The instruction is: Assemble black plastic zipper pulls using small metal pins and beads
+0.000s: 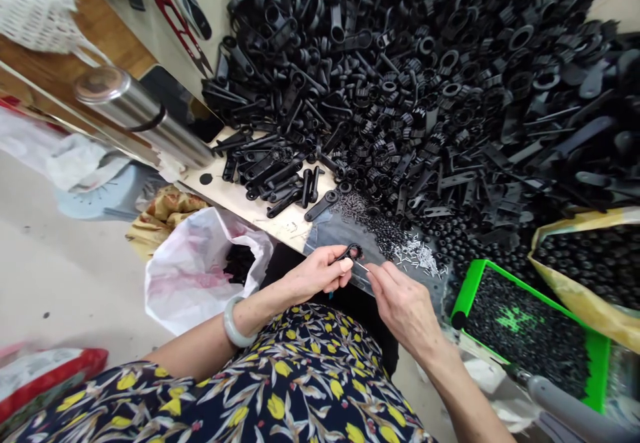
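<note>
My left hand (pixel 319 271) pinches a small black plastic part with a ring-shaped end (pixel 356 250), close to my body. My right hand (pixel 403 300) has its fingers closed on a thin metal rod (pixel 362 267), whose tip points at the ring; whether it touches cannot be made out. Beyond my hands, a grey cloth (pixel 337 230) lies at the table's edge. On it are small silver pins (pixel 420 256) and tiny dark pieces (pixel 383 230). Several black handle-like parts (pixel 285 180) lie on the pale tabletop to the left.
A large heap of black plastic parts (pixel 380 83) covers the table's back. At right stand a green tray (pixel 470 290) of small black pieces and a yellow bag (pixel 565 270). A steel flask (pixel 150 120), red-handled scissors (pixel 175 20) and a white bag (pixel 185 266) are at left.
</note>
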Action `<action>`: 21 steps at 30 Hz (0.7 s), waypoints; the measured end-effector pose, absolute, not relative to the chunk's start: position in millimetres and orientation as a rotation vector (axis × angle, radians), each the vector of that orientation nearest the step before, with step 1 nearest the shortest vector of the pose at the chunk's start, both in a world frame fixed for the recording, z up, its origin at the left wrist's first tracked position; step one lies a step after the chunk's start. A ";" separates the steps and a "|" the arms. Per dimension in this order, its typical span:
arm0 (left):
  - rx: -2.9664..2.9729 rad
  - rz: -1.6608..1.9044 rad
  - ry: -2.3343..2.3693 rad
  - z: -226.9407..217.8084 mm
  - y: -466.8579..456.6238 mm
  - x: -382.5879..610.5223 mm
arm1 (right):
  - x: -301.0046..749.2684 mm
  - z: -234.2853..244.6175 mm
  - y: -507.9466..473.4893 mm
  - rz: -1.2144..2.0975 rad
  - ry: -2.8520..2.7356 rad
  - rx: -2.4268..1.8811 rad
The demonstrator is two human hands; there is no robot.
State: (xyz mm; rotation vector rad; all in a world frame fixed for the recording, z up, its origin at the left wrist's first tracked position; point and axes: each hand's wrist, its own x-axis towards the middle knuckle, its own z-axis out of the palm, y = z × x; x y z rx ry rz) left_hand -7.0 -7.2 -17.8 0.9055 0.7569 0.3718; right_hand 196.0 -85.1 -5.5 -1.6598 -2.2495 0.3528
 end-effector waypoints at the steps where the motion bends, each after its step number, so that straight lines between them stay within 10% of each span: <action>1: 0.903 0.372 0.759 -17.3 -7.3 -6.8 | 194.9 -6.9 -85.3 0.320 -2.259 -1.666; 21: 0.948 0.521 0.941 -29.0 -27.3 3.4 | 178.1 -3.7 -76.2 1.018 -2.198 -2.013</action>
